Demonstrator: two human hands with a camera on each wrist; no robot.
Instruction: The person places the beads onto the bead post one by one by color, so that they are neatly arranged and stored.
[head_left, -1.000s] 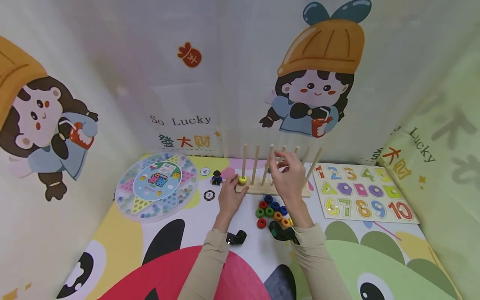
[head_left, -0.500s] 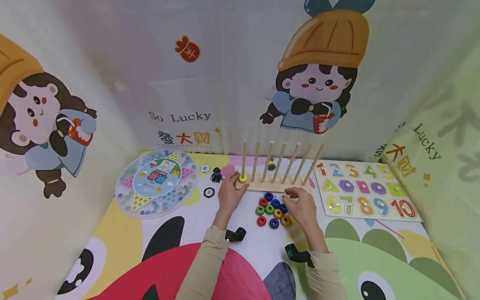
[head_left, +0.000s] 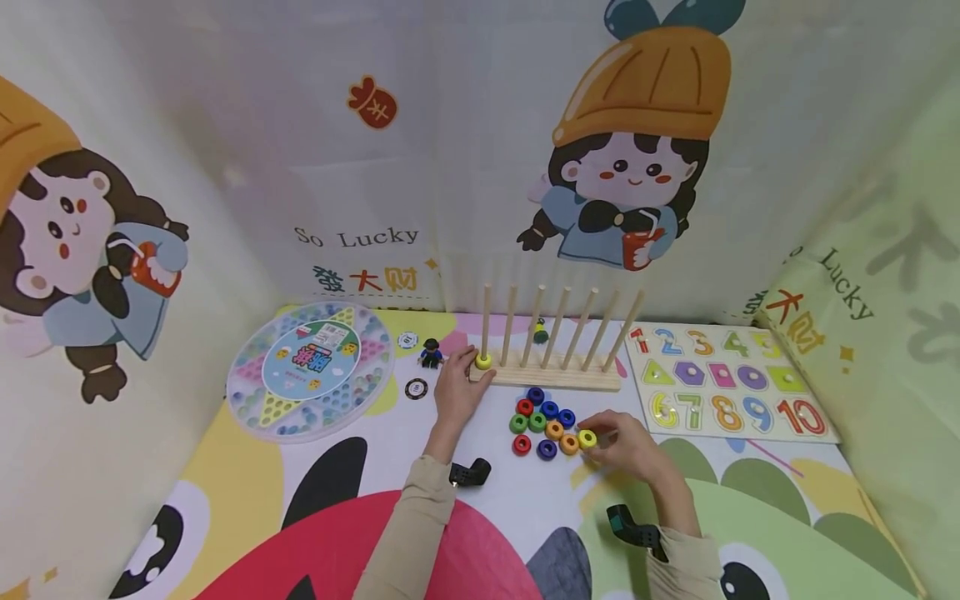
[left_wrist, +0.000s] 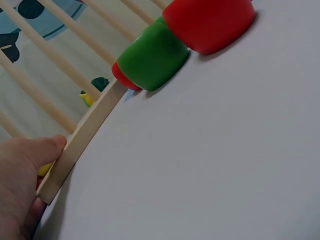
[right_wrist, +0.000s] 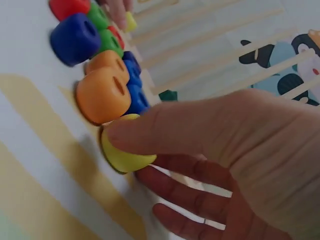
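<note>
My left hand (head_left: 456, 390) grips the left end of a wooden peg rack (head_left: 555, 377). In the left wrist view, its thumb (left_wrist: 47, 149) lies over the edge of the base. One yellow bead (head_left: 483, 362) sits at the foot of the leftmost peg, beside that hand. On the table, my right hand (head_left: 624, 446) pinches another yellow bead (right_wrist: 127, 159) between thumb and fingers, at the right end of a cluster of beads. An orange bead (right_wrist: 102, 95) lies right against it, with blue beads (head_left: 550, 410), green beads (head_left: 537, 422) and red beads (head_left: 522, 444) further left.
A number and shape puzzle board (head_left: 731, 383) lies to the right of the rack. On the left are a round marble game board (head_left: 247, 400), a small toy figure (head_left: 431, 353) and two chips. A green and yellow toy (head_left: 541, 332) stands behind the pegs.
My right hand has come down from over the pegs and moved right and nearer, to the yellow bead, which it now pinches. A blue bead shows near the cluster's front. The left hand stays put.
</note>
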